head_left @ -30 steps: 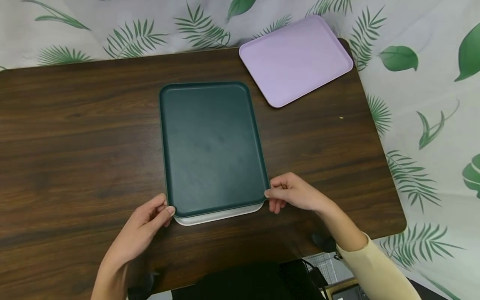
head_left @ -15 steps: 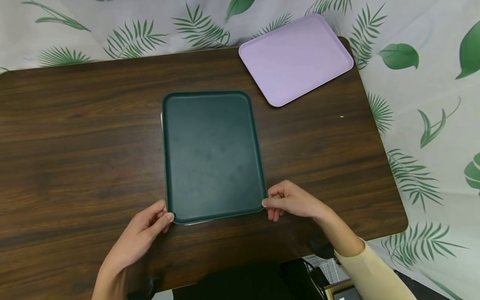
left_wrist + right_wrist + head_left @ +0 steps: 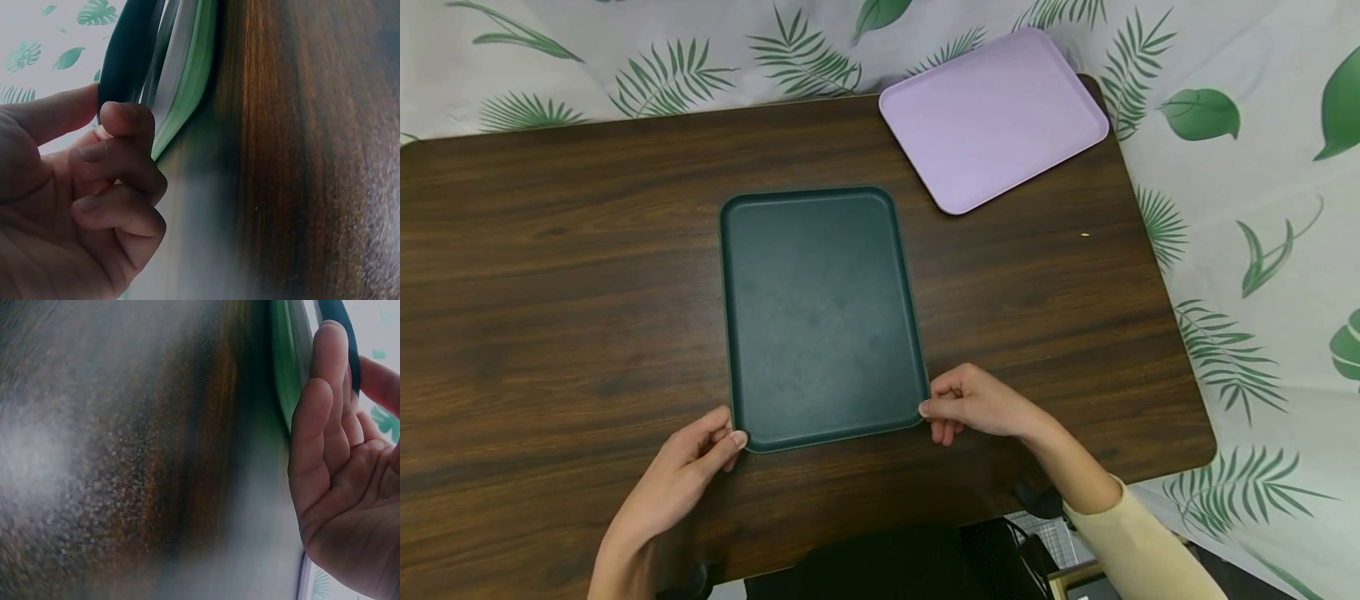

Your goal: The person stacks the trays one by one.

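A dark green tray [image 3: 823,317] lies on top of a stack in the middle of the table. At its near left corner my left hand [image 3: 688,467] pinches the rim between thumb and forefinger; my right hand [image 3: 973,402] pinches the near right corner likewise. Beneath it the left wrist view shows a whitish tray [image 3: 177,56] and a light green tray [image 3: 197,69] lowest, on the wood. A narrow gap separates the dark tray from those below at the left corner. In the right wrist view the light green tray [image 3: 286,381] shows beside my fingers.
A lilac tray [image 3: 992,121] lies askew at the far right corner of the dark wooden table [image 3: 565,292]. Leaf-patterned cloth [image 3: 1247,208] borders the far and right sides. A tiny yellow scrap [image 3: 1084,235] lies on the right part of the table.
The dark green tray has come nearer to me, held by both hands, and now covers the white edge that showed below it. The lilac tray has stayed put.
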`<state>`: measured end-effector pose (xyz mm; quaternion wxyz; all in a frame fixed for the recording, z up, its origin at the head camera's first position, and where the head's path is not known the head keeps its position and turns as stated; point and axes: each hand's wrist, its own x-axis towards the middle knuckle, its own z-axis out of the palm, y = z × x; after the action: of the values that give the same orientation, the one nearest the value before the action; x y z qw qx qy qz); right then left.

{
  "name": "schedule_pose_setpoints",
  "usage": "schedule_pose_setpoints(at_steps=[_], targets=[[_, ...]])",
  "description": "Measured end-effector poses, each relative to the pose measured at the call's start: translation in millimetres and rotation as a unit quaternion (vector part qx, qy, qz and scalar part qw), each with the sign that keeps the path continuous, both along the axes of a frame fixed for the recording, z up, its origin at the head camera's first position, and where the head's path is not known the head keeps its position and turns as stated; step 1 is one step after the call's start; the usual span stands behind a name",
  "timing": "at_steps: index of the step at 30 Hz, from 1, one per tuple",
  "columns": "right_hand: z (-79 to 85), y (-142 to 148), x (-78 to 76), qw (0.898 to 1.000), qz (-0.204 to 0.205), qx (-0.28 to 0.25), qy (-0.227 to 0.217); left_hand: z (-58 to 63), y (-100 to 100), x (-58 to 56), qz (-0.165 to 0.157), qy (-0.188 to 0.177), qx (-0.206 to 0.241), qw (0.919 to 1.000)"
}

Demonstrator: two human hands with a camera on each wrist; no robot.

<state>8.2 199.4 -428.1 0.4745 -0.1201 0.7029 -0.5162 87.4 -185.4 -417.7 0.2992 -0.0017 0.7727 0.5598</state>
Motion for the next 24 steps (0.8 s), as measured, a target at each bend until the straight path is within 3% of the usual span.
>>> schedule_pose_setpoints(at_steps=[13,24], targets=[[2.6,-2.8,-0.5,1.0,-0.003,0.027,0.008,-3.2,1.2,0.5,-0.005,0.002,-0.045,0.999],[8.5,-4.4,0.4,0.988,0.037,0.104,0.104,-3.7,5.8,-1.0,-0.015,0.019,-0.112,0.9934]])
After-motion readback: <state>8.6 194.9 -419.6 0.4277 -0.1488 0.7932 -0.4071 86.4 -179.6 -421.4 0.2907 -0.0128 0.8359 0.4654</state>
